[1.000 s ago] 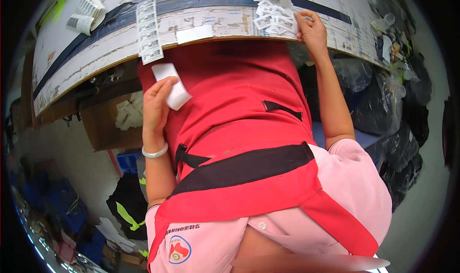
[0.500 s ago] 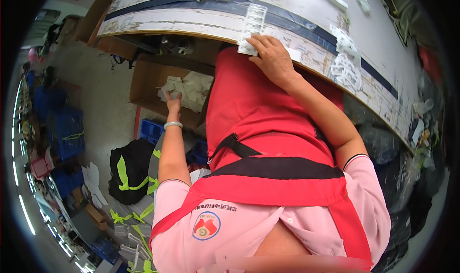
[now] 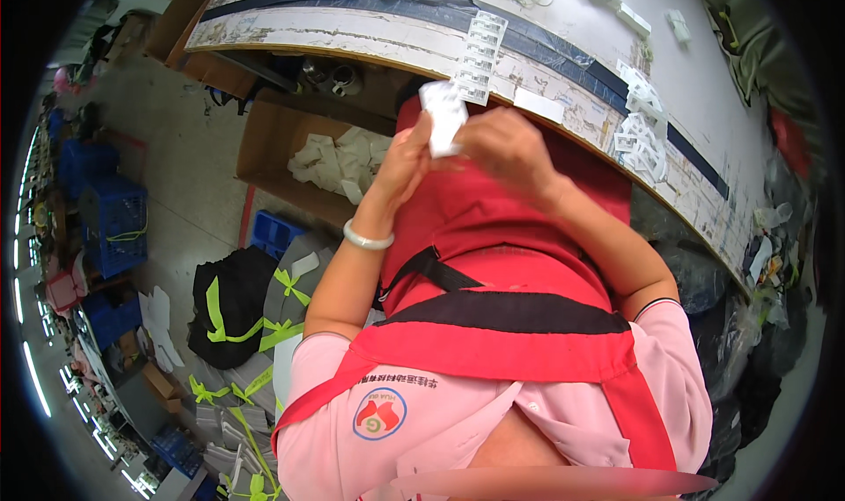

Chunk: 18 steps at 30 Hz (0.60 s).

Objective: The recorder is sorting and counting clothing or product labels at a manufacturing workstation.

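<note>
White slip (image 3: pixel 443 112) is held up over the red apron (image 3: pixel 519 202), by the near edge of the table (image 3: pixel 299 28), between the two hands; left hand (image 3: pixel 405 162) has it pinched along its left side, thumb and fingers closed on it; right hand (image 3: pixel 510 153) sits just right of its near end, fingers curled in toward it, motion-blurred; cannot tell whether those fingers grip the slip, brush it or stop short.

Key relation: slip's long axis runs far to near, far end leaning a bit left, near end a bit right; from the left fingers it extends rightward; from the right fingers it lies left and slightly far; cannot tell if it is one layer or folded.

Label strip (image 3: pixel 481 52) lies on the table, far and right of the slip; long axis also roughly far to near but tilted the other way, far end right; its near end is at the table edge, close to the slip; right hand is nearer to that end than the left.

Blank paper rectangle (image 3: pixel 539 105) at the table edge, right of the strip; label pile (image 3: pixel 641 153) further right; cardboard box (image 3: pixel 264 140) with off-white scraps (image 3: pixel 326 162) left of the left hand.
</note>
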Each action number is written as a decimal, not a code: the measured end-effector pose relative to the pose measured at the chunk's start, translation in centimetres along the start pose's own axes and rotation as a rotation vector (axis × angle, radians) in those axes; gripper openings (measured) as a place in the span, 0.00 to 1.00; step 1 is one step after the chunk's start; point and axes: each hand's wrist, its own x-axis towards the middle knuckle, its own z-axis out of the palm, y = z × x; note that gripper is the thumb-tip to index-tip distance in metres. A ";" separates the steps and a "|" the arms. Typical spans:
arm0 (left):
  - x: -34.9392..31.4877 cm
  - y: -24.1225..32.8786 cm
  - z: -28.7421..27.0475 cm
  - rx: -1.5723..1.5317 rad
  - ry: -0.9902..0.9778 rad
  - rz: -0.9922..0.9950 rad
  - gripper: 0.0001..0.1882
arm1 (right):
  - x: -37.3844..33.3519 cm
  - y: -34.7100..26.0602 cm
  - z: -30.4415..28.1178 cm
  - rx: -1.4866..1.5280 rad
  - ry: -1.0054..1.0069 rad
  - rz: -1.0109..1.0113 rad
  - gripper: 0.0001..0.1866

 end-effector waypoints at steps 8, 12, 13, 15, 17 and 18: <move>1.5 -2.5 0.5 0.226 0.053 0.004 0.13 | -3.0 -0.4 -3.3 0.462 0.084 0.696 0.08; 1.4 -2.5 1.8 0.367 0.064 0.076 0.11 | -4.0 1.7 -3.5 0.848 -0.075 1.001 0.11; 1.4 -2.1 2.3 0.372 0.051 0.067 0.11 | -4.0 1.8 -3.5 0.854 -0.074 1.008 0.11; 1.7 -1.3 3.1 0.378 0.044 0.050 0.11 | -3.8 1.7 -3.7 0.788 -0.095 0.974 0.11; 2.1 -0.3 3.2 0.525 -0.150 -0.075 0.10 | -3.1 2.0 -4.3 0.814 -0.117 0.991 0.11; 2.4 -0.3 3.2 0.526 -0.148 -0.084 0.10 | -2.9 2.2 -4.5 0.833 -0.136 1.003 0.11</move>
